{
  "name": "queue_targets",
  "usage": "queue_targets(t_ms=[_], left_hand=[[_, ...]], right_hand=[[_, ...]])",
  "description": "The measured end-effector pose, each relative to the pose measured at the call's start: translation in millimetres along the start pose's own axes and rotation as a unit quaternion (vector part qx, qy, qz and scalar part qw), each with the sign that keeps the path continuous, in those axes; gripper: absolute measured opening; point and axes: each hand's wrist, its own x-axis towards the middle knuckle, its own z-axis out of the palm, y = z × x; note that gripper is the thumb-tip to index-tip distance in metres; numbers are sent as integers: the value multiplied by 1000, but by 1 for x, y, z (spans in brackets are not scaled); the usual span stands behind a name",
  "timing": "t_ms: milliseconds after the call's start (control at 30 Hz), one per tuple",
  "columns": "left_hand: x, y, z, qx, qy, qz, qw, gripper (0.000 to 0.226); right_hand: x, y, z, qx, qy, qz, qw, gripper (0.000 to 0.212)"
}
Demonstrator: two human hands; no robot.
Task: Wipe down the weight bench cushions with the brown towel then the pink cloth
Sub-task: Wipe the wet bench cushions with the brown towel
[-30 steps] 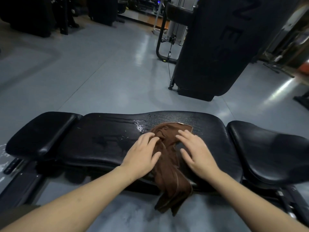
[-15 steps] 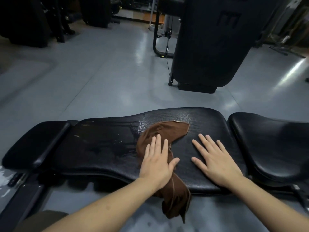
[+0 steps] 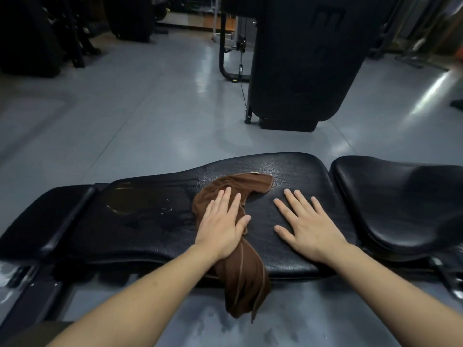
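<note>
Towel: brown towel (image 3: 233, 186) runs far-right to near, tail over bench (image 3: 150, 216) edge | left hand (image 3: 221, 225) flat on it, fingers spread | right hand (image 3: 309, 227) flat on cushion, fingers wide

Bunched brown towel (image 3: 235, 186) drapes over wet-looking black cushion (image 3: 295, 171).

This is a gym. A black padded weight bench (image 3: 288, 171) with three cushions fills the 6 o'clock foreground, its main pad wet and cracked. At 1 o'clock stands a large black machine (image 3: 303, 61), a cable and pulley (image 3: 241, 43) beside it on a curved steel frame. More dark equipment (image 3: 32, 36) lines the 10 o'clock side, and racks crowd the 2 o'clock edge. The smooth grey floor (image 3: 140, 101) reflects overhead lights, with open space left between stations.
</note>
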Motion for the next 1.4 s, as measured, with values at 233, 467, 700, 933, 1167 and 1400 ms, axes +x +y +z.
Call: queue_targets(t_ms=[233,467,700,933,1167,1400], left_hand=[[33,-31,-11,5,-12,-4,1000,63],[70,-68,-14,27,-14,-8,1000,62],[102,-105,-14,32,-8,-34,999,62],[91,-109,-16,27,-18,-35,999,60],[29,-98,-16,34,-17,-33,999,60],[-40,-71,-18,28,-23,-36,999,76]], right_hand=[[2,-4,-1,-8,-3,9,1000,92],[53,-30,-3,11,-15,-16,1000,106],[85,-45,2,0,-7,-32,999,83],[83,-46,1,8,0,-27,1000,84],[83,-47,0,3,-4,-21,1000,87],[79,-49,-3,6,-11,-17,1000,95]])
